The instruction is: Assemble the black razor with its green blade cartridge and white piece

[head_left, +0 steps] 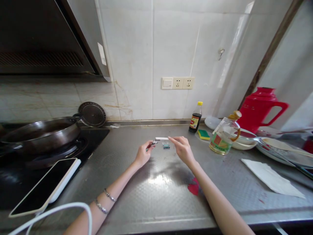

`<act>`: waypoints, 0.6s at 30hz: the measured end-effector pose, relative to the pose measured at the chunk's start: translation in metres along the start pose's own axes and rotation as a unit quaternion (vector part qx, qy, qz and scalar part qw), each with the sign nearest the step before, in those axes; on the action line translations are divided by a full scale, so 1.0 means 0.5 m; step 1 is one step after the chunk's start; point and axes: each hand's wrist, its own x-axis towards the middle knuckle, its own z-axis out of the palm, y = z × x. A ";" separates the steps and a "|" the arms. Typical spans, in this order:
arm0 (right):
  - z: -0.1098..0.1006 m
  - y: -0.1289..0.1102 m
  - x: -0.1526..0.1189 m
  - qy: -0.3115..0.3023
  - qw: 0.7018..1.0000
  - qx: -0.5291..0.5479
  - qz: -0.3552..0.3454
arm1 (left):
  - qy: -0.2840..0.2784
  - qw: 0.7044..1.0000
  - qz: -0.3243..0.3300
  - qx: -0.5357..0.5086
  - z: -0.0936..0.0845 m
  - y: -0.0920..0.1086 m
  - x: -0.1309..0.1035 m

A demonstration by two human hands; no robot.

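Observation:
Over the metal counter [161, 186], my left hand [143, 154] pinches a small dark and silver piece [154, 142] between thumb and fingertips. My right hand [183, 148] has its fingers together, with the fingertips at the right end of a slim white object [161, 138]. Just below that white object, between my two hands, small teal and dark items [166, 146] lie on the counter beside something clear; they are too small to make out well.
To the left are a pan [46, 132] on the stove and a phone [45, 186] with a white cable [70, 205]. To the right stand a sauce bottle [195, 119], a sponge [203, 134], an oil jug [221, 138], a red thermos [256, 109], dishes [244, 140] and paper [271, 176].

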 end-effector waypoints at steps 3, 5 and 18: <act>-0.001 -0.006 0.001 0.016 1.000 0.007 -0.014 | -0.001 1.000 -0.002 0.004 0.000 0.002 0.000; 0.000 -0.012 0.002 0.016 1.000 0.009 -0.025 | 0.000 1.000 -0.002 0.006 0.001 0.003 0.000; -0.002 -0.016 0.002 0.015 1.000 0.000 -0.028 | -0.008 1.000 0.011 0.011 0.005 -0.003 -0.002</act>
